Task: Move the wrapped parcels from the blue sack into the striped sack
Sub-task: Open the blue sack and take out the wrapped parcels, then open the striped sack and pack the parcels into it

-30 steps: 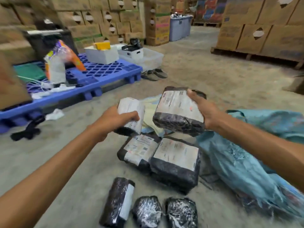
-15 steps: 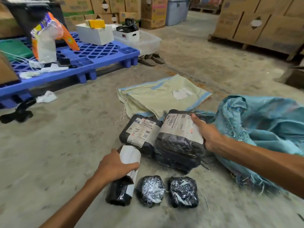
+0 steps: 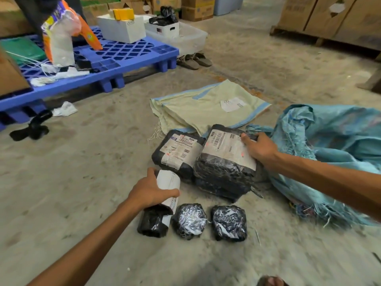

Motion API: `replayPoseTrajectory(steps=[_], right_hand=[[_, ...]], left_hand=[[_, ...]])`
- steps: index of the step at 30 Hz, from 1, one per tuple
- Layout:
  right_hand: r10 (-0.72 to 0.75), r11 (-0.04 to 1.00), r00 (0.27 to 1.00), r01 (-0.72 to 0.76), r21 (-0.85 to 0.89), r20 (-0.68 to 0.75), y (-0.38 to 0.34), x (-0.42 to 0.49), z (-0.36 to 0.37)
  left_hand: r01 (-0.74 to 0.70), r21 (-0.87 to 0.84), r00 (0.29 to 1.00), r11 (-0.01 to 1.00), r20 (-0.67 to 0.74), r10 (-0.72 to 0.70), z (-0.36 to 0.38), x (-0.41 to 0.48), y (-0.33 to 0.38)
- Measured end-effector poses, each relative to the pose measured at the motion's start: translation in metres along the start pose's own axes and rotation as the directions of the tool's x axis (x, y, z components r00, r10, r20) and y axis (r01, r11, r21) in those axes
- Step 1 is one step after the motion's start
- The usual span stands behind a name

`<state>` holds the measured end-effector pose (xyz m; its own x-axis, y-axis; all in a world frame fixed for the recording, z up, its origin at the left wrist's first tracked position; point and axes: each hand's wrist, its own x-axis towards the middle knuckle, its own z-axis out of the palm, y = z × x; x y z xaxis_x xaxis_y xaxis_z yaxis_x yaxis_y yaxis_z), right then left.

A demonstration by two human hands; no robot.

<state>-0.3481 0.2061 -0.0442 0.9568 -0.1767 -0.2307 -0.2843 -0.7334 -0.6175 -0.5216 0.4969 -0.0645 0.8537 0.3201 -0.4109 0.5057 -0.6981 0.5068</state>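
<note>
Parcels (image 3: pixel 179 155) in black wrap lie on the floor (image 3: pixel 82 162), out of both sacks. I have my left hand (image 3: pixel 149 190) curled round a long parcel (image 3: pixel 156 219) at the near left of the pile. My right hand (image 3: pixel 260 148) grips the far edge of the big top parcel (image 3: pixel 224 162), which sits on another one. Two small parcels (image 3: pixel 189 220) lie beside the long one. The striped sack (image 3: pixel 206 106) lies flat behind the pile, and the blue sack (image 3: pixel 334 145) is crumpled just beside it on the right
</note>
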Motion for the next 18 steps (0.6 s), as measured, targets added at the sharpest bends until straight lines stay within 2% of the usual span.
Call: replayPoseTrajectory(steps=[8,14,16,18], right_hand=[[-0.018,1.000,0.999,0.018,-0.004,0.038,-0.009,-0.008,-0.005],[-0.075,0.993,0.997,0.078,-0.085,0.036,-0.007,-0.015,-0.005],[-0.086,0.991,0.995,0.090,-0.094,0.048,-0.009,-0.016,-0.009],[-0.111,0.986,0.992,0.116,-0.116,0.053,-0.017,-0.014,-0.012]], left_hand=[[-0.072,0.049,0.995,0.996,-0.065,0.075,0.021,-0.014,0.024],[-0.067,0.296,0.997,0.953,-0.004,0.071,0.067,-0.023,0.035],[-0.054,0.346,0.998,0.937,-0.017,0.064,0.072,-0.020,0.039],[-0.036,0.359,0.999,0.932,0.029,0.028,0.061,-0.013,0.050]])
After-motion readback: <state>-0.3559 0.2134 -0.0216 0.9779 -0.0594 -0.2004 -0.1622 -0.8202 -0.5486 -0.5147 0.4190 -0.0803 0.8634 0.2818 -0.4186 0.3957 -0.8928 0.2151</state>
